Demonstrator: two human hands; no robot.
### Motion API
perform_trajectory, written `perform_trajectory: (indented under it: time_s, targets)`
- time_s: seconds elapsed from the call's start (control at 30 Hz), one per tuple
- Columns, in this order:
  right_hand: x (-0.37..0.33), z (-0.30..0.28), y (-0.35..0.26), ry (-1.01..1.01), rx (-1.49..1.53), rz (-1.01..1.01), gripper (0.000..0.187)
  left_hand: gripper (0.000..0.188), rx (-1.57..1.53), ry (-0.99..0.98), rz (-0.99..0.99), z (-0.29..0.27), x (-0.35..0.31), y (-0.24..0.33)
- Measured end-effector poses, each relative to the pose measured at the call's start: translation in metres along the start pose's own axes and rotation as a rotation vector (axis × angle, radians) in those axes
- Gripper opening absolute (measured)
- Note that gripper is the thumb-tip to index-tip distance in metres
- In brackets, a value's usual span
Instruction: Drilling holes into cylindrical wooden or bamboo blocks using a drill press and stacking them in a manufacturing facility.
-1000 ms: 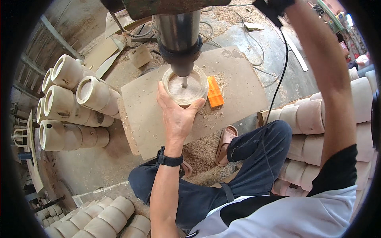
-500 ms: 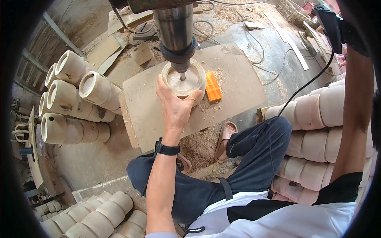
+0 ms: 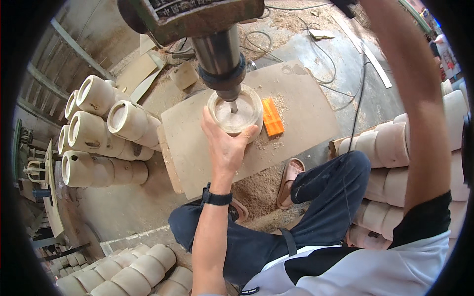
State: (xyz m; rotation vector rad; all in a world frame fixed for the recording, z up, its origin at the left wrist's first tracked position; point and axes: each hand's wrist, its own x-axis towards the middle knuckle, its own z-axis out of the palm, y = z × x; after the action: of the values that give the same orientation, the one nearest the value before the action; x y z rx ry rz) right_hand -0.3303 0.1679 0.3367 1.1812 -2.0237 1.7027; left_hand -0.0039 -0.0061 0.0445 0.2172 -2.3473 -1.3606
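Note:
My left hand (image 3: 226,145) is wrapped around the near side of a pale round wooden pot (image 3: 247,126), thumb at its right and fingers at its left. The pot stands on a board, its recessed round face up. Over that face hangs a drill press chuck (image 3: 228,89) with a short metal bit (image 3: 233,107); whether the tip touches the wood I cannot tell. An orange plastic block (image 3: 272,117) lies just right of the pot. My right forearm (image 3: 419,93) reaches up past the top edge, where the hand is out of view.
The brown board (image 3: 306,106) carries scattered wood chips. Stacked wooden pots stand at the left (image 3: 89,133), lower left (image 3: 133,276) and right (image 3: 390,148). A black cable (image 3: 363,89) hangs between my right side and the board. Sawdust (image 3: 256,195) covers floor near my feet.
The view has shifted, showing more of the drill press head. My right arm has swung upward and inward. Slightly more of the bit shows; my left hand keeps its hold on the pot.

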Motion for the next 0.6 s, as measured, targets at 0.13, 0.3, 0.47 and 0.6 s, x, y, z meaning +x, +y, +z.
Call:
perform_trajectory:
  time_s: [0.13,0.3,0.47,0.6]
  targets:
    - [-0.091,0.040,0.100,0.103,0.313,0.509,0.030,0.114,-0.011,-0.015,-0.037,0.010,0.003,0.004]
    - [-0.268,0.094,-0.005,0.320,0.636,0.927,0.026,0.114,-0.015,0.012,-0.009,0.000,0.000,-0.008]
    - [-0.283,0.053,-0.152,0.428,0.204,0.320,0.032,0.117,0.017,0.027,0.006,0.003,-0.001,-0.016]
    - [-0.236,0.015,-0.151,0.332,-0.033,-0.097,0.033,0.123,-0.031,0.021,0.000,0.005,-0.002,-0.020]
